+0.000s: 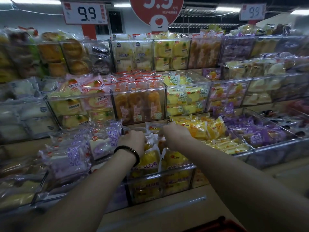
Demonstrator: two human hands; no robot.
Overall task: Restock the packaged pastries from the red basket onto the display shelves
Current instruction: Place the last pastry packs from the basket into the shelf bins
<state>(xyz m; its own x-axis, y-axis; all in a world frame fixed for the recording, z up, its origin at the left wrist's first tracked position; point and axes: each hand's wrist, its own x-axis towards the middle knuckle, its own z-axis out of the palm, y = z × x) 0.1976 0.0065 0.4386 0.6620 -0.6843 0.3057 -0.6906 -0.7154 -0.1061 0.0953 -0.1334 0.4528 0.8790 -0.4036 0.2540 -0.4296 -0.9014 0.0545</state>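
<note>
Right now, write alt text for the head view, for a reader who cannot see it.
Two bare hands, left hand and right hand, reach into a clear bin of yellow packaged pastries on tiered display shelves. Above, price signs read 9.9; a red basket edge shows below.

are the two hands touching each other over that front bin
Apart. The head view shows the left hand and the right hand both down among the pastry packets, with packet wrappers plainly visible in the gap between them.
</note>
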